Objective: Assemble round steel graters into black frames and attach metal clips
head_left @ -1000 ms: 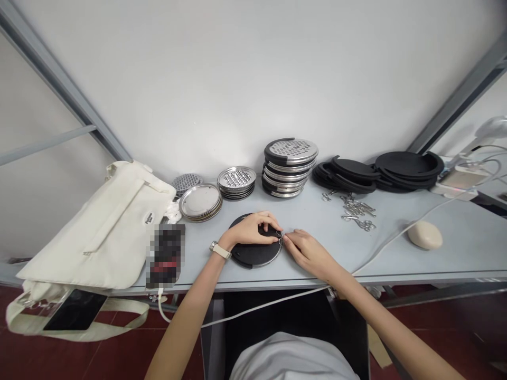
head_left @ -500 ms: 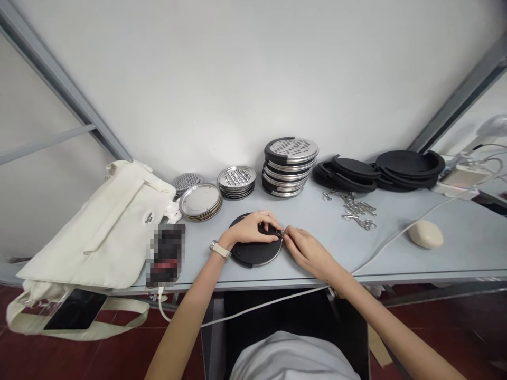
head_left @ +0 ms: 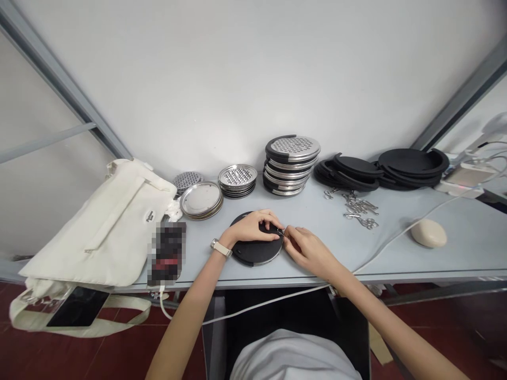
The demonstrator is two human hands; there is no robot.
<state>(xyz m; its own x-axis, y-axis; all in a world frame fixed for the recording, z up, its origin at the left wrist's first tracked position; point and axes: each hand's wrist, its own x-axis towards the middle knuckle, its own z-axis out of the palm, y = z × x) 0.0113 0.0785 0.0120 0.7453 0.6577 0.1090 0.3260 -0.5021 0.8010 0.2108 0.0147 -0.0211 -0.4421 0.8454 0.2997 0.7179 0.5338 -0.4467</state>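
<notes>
In front of me on the table lies a black round disc [head_left: 256, 252], flat, with a strip of silvery metal rim along its lower right edge. My left hand [head_left: 253, 227] rests over the disc, fingers curled and the thumb reaching to its right edge. At that edge my right hand [head_left: 307, 248] pinches a small shiny metal piece, apparently a clasp [head_left: 280, 232], mostly covered by the fingers. Both hands' fingertips nearly meet there. Several loose metal clasps [head_left: 358, 206] lie in a pile to the right, behind my right hand.
Behind the disc stands a tall stack of round graters [head_left: 292, 163], with smaller grater plates [head_left: 237, 179] and plain metal discs [head_left: 201, 200] leftward. Black round holders [head_left: 412, 166] are piled right. A white bag [head_left: 95, 227], blurred phone, white cable [head_left: 380, 253] and cream rounded object [head_left: 428, 233] surround.
The view has shifted slightly. Both hands stay at the disc's right edge, with only a small movement of the right fingers.
</notes>
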